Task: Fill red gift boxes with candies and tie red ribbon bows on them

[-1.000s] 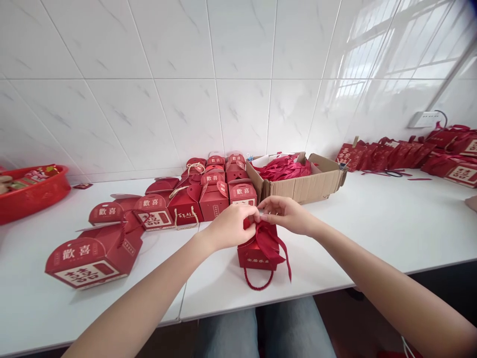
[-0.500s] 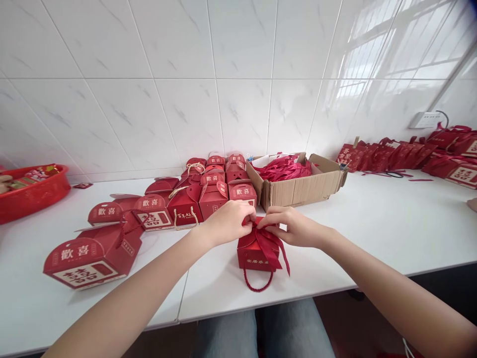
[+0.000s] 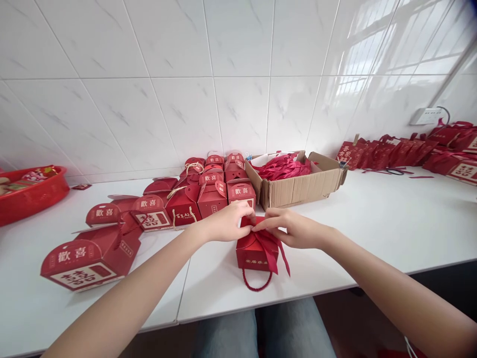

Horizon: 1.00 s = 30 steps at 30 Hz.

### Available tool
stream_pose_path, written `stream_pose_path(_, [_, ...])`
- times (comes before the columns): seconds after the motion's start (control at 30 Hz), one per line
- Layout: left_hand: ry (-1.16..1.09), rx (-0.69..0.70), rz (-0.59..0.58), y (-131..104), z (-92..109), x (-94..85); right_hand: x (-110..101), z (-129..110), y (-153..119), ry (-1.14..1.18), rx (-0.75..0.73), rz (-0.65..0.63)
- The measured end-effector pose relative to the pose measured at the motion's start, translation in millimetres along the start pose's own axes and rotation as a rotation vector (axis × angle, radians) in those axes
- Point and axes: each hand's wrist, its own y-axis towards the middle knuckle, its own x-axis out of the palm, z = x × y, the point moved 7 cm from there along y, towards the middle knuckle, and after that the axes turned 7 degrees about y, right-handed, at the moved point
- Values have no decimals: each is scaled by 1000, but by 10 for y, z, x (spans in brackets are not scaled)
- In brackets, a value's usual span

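Observation:
A small red box [image 3: 253, 257] with gold characters stands near the table's front edge, a twisted red cord handle [image 3: 257, 288] hanging from its front. Red ribbon [image 3: 269, 244] lies over its top, with two tails draped down the front right. My left hand [image 3: 235, 220] pinches the ribbon at the top left of the box. From the right, my right hand [image 3: 288, 226] holds the ribbon close beside it, fingertips nearly meeting. The knot area is partly hidden by the fingers.
Several red gift boxes [image 3: 151, 211] stand to the left and behind. An open cardboard box [image 3: 298, 191] of red ribbons is behind my right hand. A red basin [image 3: 40, 199] sits far left; red bags [image 3: 395, 151] and scissors [image 3: 395, 171] lie far right.
My left fingertips have shifted slightly down and in toward my right ones. The ribbon at the box top looks flatter and more drawn in. The view has moved slightly.

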Motion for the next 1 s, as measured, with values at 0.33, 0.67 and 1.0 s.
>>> stream_pose_path(0.33, [-207, 25, -96, 58, -107, 47, 22, 52, -5, -32, -66, -5])
stream_pose_path(0.67, [-383, -43, 44, 123, -277, 144, 79, 17, -6, -41, -3, -114])
stream_pose_path(1.0, [-246, -73, 178, -7, -259, 109, 33, 4, -51, 82, -37, -40])
